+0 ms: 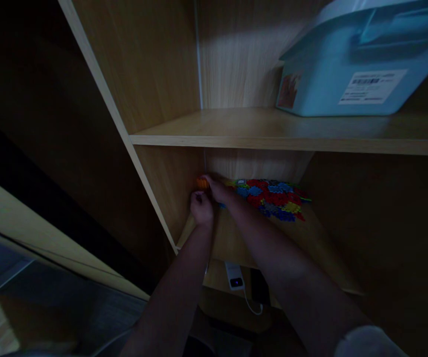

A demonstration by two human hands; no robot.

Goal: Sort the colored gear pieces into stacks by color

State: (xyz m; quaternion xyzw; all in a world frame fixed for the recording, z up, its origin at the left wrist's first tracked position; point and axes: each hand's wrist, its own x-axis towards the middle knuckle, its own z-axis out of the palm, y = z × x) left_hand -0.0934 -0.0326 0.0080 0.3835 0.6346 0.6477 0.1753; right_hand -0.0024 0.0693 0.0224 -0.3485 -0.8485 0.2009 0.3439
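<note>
Both my arms reach into the dim lower compartment of a wooden shelf unit (pixel 236 130). My left hand (pixel 201 207) is curled into a fist near the compartment's left wall; what it holds, if anything, is hidden. My right hand (pixel 216 188) lies just beyond it, fingers closed on a small orange piece (pixel 201 183) at the back left corner. Right of the hands, a pile of colourful interlocking plastic pieces (pixel 273 198), red, blue, yellow and green, lies on the lower shelf board (pixel 310 238).
A light blue plastic storage box (pixel 355 64) with a white label stands on the upper shelf at the right. Below the lower board, a white device with a lit display (pixel 235 277) and a white cable (pixel 253 308) hangs. A pale door panel (pixel 31 233) slants at left.
</note>
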